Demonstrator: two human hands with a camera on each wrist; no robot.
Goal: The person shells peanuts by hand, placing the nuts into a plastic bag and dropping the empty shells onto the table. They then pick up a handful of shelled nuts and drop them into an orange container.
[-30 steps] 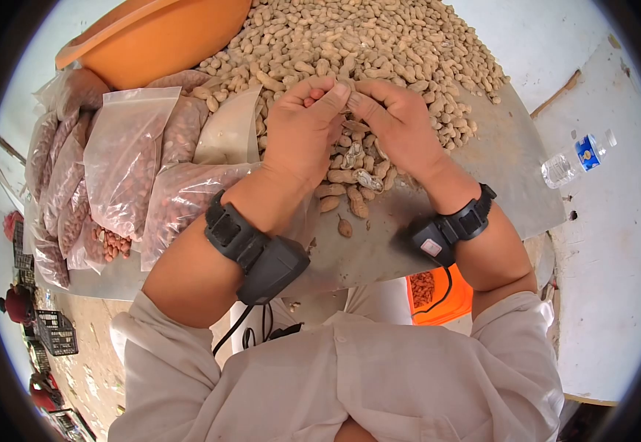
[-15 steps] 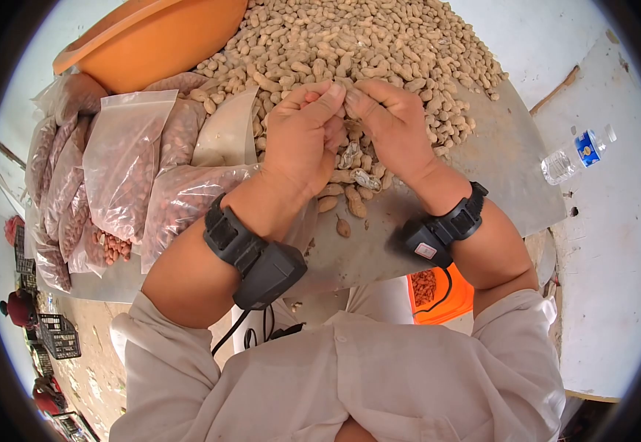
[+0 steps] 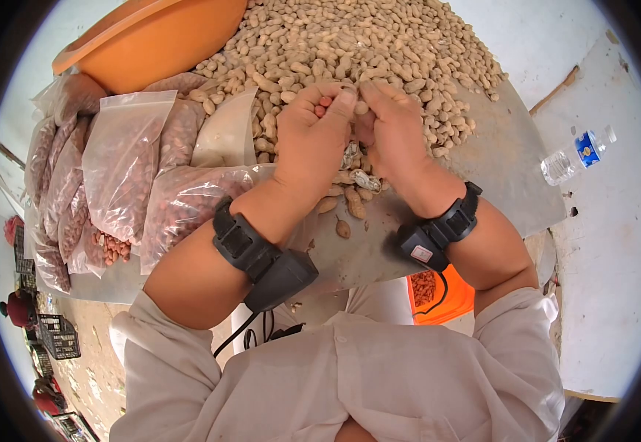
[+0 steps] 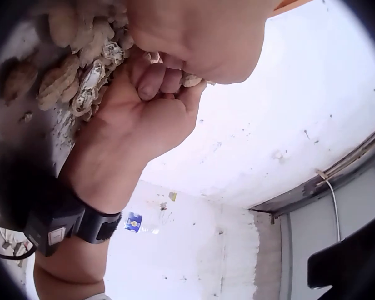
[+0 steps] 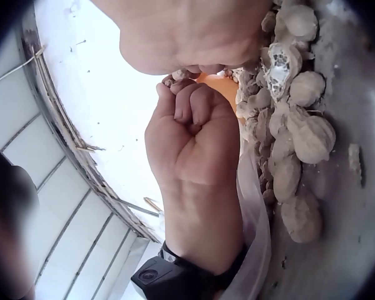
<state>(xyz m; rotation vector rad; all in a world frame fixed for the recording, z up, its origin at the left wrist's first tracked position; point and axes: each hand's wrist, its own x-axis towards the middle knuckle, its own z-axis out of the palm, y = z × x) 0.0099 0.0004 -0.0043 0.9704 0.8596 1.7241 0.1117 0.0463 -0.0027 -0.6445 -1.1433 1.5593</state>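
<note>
Over the near edge of a peanut heap (image 3: pixel 357 44), both hands meet at the fingertips. My left hand (image 3: pixel 309 144) has curled fingers and holds red kernels (image 3: pixel 322 107), its thumb against the index finger. In my right hand (image 3: pixel 400 144), thumb and index finger pinch a pale peanut (image 3: pixel 361 108). The left wrist view shows the right hand (image 4: pixel 128 125) with that small peanut (image 4: pixel 190 80) at its fingertips. Seen in the right wrist view, the left hand (image 5: pixel 197 140) has curled fingers and a bit of shell at its tips. Opened shells (image 3: pixel 364 180) lie below the hands.
Clear bags of red kernels (image 3: pixel 125 162) and an orange basin (image 3: pixel 155 44) stand on the left. A plastic bottle (image 3: pixel 578 155) lies to the right. Below the table's edge is an orange container (image 3: pixel 453 298). Crates (image 3: pixel 57 335) and people are at far left.
The fingertips have drawn slightly apart, and the left hand has shifted a little right. The red kernels and the pale peanut show more plainly between the fingers.
</note>
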